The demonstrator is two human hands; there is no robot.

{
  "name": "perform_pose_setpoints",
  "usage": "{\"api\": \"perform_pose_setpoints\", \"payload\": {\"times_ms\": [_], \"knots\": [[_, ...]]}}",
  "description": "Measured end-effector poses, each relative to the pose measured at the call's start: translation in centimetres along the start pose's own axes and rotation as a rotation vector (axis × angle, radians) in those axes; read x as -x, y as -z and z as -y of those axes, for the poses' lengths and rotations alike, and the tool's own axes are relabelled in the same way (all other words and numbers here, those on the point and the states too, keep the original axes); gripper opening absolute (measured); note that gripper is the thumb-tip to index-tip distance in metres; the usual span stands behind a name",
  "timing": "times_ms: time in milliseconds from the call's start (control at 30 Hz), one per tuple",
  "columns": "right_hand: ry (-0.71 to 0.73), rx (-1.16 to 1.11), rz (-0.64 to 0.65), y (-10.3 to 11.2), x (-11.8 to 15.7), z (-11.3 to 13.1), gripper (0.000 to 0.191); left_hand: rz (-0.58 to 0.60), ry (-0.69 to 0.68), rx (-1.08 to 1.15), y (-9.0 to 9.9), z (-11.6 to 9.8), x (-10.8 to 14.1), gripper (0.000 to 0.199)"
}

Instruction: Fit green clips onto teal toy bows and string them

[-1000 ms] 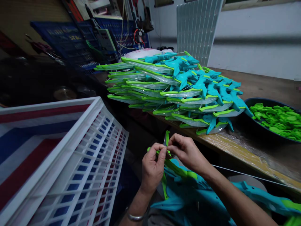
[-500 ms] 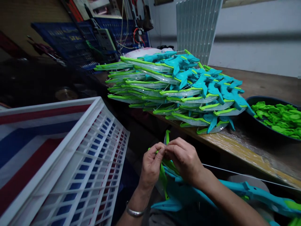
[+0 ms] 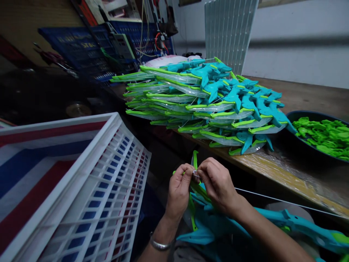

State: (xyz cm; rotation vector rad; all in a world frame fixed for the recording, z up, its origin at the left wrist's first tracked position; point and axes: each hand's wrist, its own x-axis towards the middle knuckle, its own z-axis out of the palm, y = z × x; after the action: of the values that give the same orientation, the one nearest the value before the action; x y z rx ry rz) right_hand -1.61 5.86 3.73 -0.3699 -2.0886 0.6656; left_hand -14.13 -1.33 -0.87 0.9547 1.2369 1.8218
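Note:
My left hand [image 3: 179, 185] and my right hand [image 3: 218, 182] meet fingertip to fingertip, both pinching a thin white string [image 3: 195, 173] with a small loop showing between them. Under my hands lies a teal-and-green plastic toy bow [image 3: 209, 223], partly covered by my wrists and forearms. One of its green limb ends [image 3: 194, 159] sticks up behind my fingers. The string's long stretch runs from beside my right wrist toward the lower right, along the teal body. How the string is fixed at my fingertips is too small to make out.
A stack of similar toy bows [image 3: 207, 105] covers much of the wooden table [image 3: 308, 89]. To the right, a dark basin [image 3: 294, 114] holds many green plastic parts [image 3: 324, 136]. On the left stands a white plastic crate [image 3: 120, 125] with a striped lining. A ribbed panel [image 3: 230, 34] leans against the wall.
My right hand has drawn slightly away from my left, opening a small gap where the white string loop now shows. The bow beneath has hardly moved.

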Motion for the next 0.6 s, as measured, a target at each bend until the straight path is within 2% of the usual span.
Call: {"api": "perform_pose_setpoints", "payload": {"times_ms": [67,200,367,600], "knots": [[0.007,0.009,0.030,0.1,-0.1,0.0,0.007,-0.037,0.005,-0.035,0.1,0.1,0.0,0.030],[0.040,0.098,0.079,-0.1,-0.1,-0.4,0.011,-0.086,0.021,-0.093,0.2,0.2,0.2,0.032],[0.051,0.166,0.068,-0.1,-0.1,0.0,0.019,-0.065,-0.002,-0.077,-0.1,-0.1,0.3,0.034],[0.148,0.519,0.010,2.3,-0.6,2.8,0.023,0.019,-0.152,0.076,-1.9,-2.1,-0.6,0.031]]}}
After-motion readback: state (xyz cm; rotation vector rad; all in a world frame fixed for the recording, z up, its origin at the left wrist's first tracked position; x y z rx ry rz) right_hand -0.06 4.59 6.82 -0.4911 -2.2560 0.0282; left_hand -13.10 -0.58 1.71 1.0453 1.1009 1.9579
